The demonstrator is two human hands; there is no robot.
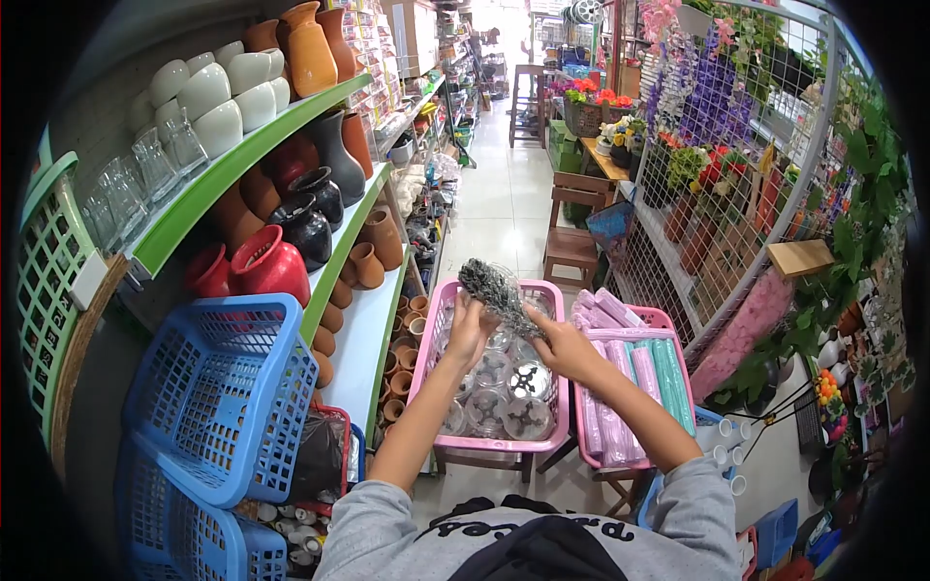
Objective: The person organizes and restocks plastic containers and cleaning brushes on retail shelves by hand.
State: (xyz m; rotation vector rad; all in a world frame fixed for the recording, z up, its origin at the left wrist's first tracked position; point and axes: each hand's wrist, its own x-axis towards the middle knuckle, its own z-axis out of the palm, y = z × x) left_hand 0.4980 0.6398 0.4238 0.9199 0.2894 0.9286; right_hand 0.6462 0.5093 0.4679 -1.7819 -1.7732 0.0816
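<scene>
My left hand (469, 331) is closed around the near left side of a dark-speckled bundle (496, 292), which looks black, grey and clear like plastic. My right hand (564, 346) grips the bundle's lower right end; its exact kind cannot be made out. Both hands are raised over a pink basket (499, 446). Inside that basket stand several clear round plastic containers (487, 411), some with black cross-shaped pieces at the bottom (529, 380). My forearms partly cover the basket's sides.
Right of it, another pink basket (690, 387) holds pink and teal wrapped packs (643, 378). Blue crates (208, 387) are stacked at left, beside green-edged shelves (242, 131) of pots and vases. A wooden chair (570, 232) and wire mesh rack (746, 145) line the aisle.
</scene>
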